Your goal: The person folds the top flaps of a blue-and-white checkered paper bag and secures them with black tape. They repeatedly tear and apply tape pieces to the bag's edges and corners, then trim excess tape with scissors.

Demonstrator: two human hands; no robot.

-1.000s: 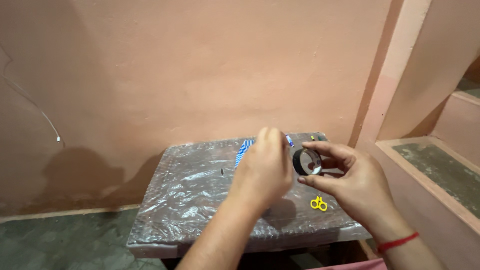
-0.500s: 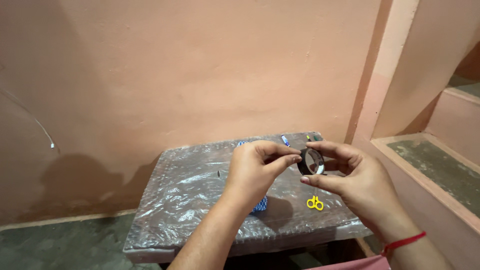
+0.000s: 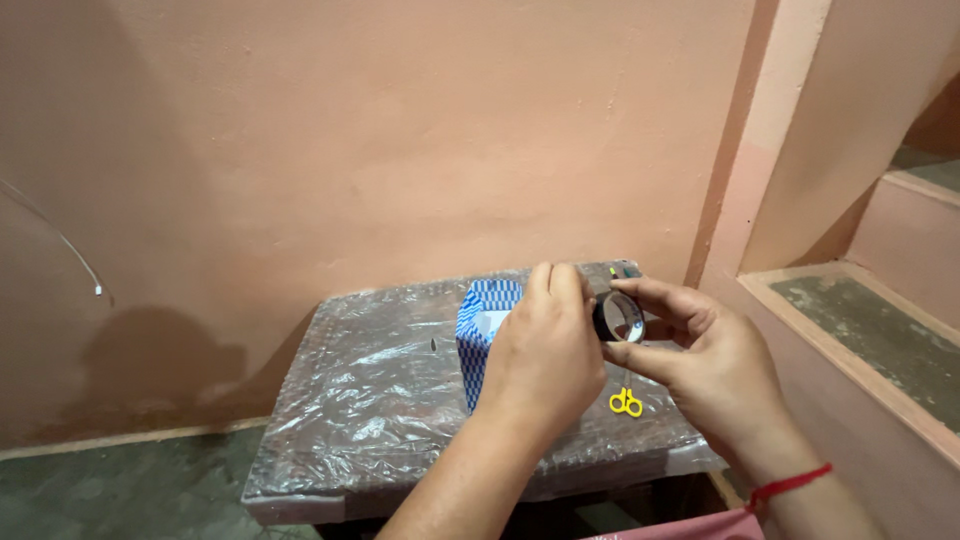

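Head view. My right hand (image 3: 715,365): grasping a black tape roll (image 3: 618,316), held above the counter's (image 3: 370,400) far right corner. My left hand (image 3: 545,350): fingers curled, tips at the roll's top edge; whether they pinch tape I cannot tell. Blue checked box (image 3: 482,330): behind my left hand, mid-counter. Yellow scissors (image 3: 626,401): near the right edge.

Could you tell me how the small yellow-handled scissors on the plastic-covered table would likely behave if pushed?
The small yellow-handled scissors look light, so probably slide easily. They lie flat, so rolling seems unlikely. The crinkled plastic covering the table might snag them.
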